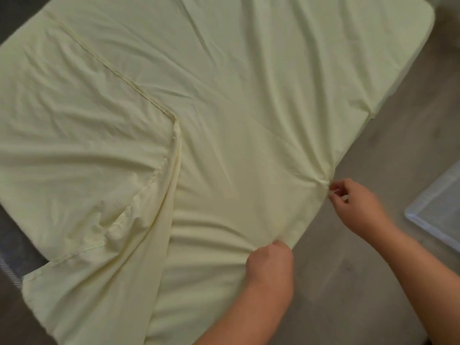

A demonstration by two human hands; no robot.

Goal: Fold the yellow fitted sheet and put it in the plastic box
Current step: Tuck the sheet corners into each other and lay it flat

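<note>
The pale yellow fitted sheet [211,108] lies spread wide over the floor, wrinkled, with a folded-over flap and seam on its left half. My right hand [356,205] pinches the sheet's right edge, where the cloth bunches into radiating creases. My left hand [271,262] grips the same edge nearer to me, fingers curled into the fabric. A corner of the clear plastic box [438,210] shows at the right edge of the view, apart from the sheet.
Beige floor [373,282] runs along the sheet's right side, between it and the box. A dark grey surface [12,257] with a striped edge shows at the lower left, under the sheet's corner.
</note>
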